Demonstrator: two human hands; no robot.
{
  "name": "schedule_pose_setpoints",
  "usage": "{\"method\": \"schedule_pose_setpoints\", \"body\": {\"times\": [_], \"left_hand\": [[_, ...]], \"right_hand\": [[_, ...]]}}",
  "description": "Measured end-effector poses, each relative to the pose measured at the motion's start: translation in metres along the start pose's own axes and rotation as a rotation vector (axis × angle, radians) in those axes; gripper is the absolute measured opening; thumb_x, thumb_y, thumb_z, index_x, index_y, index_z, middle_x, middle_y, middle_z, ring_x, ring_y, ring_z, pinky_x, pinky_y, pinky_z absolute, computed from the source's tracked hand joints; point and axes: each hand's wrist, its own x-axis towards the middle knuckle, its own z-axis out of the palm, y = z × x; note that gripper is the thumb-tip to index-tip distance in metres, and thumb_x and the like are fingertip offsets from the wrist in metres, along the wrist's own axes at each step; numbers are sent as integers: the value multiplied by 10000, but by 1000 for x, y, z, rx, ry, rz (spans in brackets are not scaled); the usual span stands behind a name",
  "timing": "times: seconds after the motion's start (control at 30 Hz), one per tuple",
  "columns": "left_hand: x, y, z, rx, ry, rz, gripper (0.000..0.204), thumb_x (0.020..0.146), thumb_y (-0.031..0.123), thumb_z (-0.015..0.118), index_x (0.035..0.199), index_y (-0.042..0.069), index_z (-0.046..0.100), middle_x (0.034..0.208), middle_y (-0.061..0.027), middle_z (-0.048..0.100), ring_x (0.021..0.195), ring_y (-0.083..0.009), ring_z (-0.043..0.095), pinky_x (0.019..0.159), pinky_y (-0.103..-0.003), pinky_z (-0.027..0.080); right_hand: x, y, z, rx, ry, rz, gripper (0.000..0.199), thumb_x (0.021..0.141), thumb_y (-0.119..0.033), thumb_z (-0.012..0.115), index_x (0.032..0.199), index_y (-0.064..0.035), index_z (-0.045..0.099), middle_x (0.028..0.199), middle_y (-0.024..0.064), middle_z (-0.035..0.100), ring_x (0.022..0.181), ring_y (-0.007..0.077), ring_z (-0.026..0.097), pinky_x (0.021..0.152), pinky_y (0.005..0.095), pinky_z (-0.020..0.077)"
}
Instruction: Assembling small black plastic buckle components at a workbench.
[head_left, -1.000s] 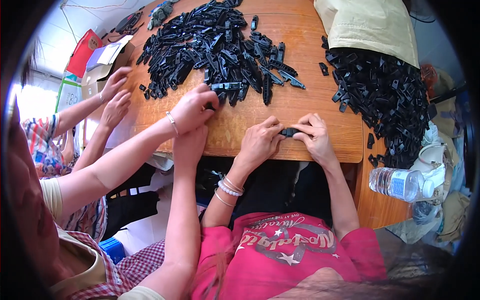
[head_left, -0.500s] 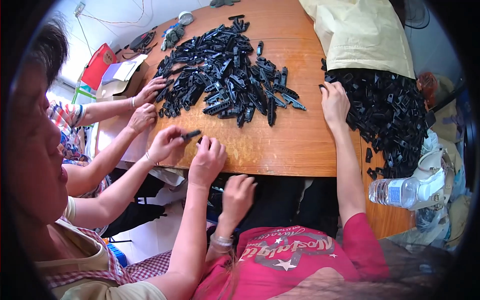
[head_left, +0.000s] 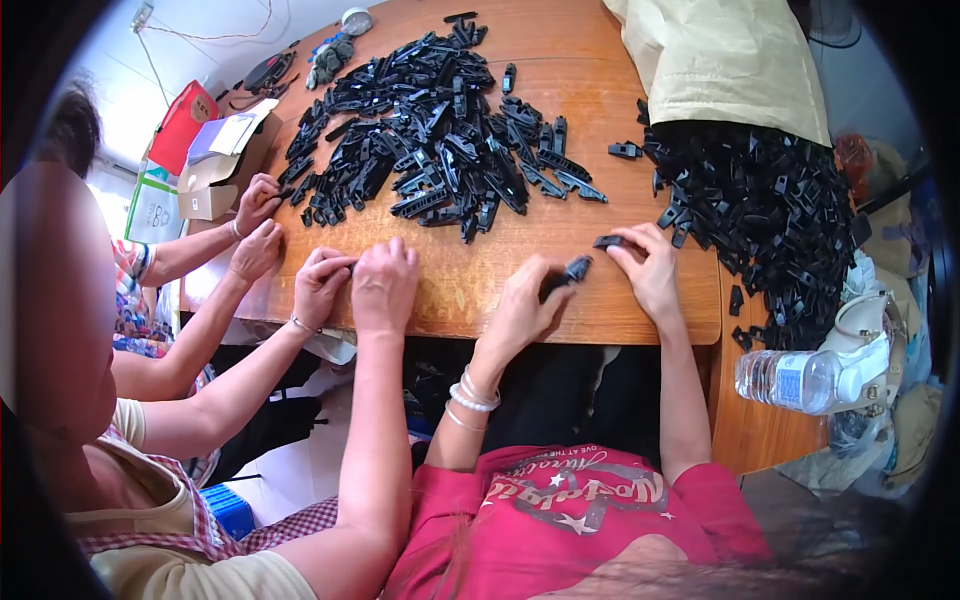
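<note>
From where I stood, the person's left hand [head_left: 525, 302] had thumb and fingers closed around a dark piece [head_left: 577, 269] that poked out toward that hand's two o'clock, while the right hand [head_left: 650, 270] pinched a small black piece [head_left: 606, 242] at its fingertips, at that hand's ten o'clock, the two pieces close together but apart above the wooden table [head_left: 590, 322]. A pile of black parts [head_left: 435, 140] lay at eleven o'clock from the left hand, and a heap of small black parts [head_left: 755, 200] spread at the right hand's two o'clock, below a pale sack [head_left: 735, 80].
</note>
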Motion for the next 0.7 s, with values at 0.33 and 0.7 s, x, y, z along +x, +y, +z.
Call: {"method": "schedule_pose_setpoints", "body": {"times": [0.33, 0.7], "left_hand": [[1, -21, -5, 76, -50, 55, 174, 775, 72, 714, 944, 30, 724, 858, -82, 590, 828, -245, 528, 758, -343, 447], [-4, -23, -13, 149, -110, 96, 297, 743, 129, 753, 1020, 29, 722, 925, -77, 615, 865, -240, 527, 786, -350, 452]], "right_hand": [[-19, -8, -14, 124, -305, -18, 231, 775, 17, 694, 1006, 32, 686, 851, 90, 621, 719, 159, 530, 625, 278, 428], [-15, -4, -8, 156, -326, -40, 273, 722, 51, 714, 994, 20, 707, 842, 75, 579, 797, 198, 545, 687, 300, 431]]}}
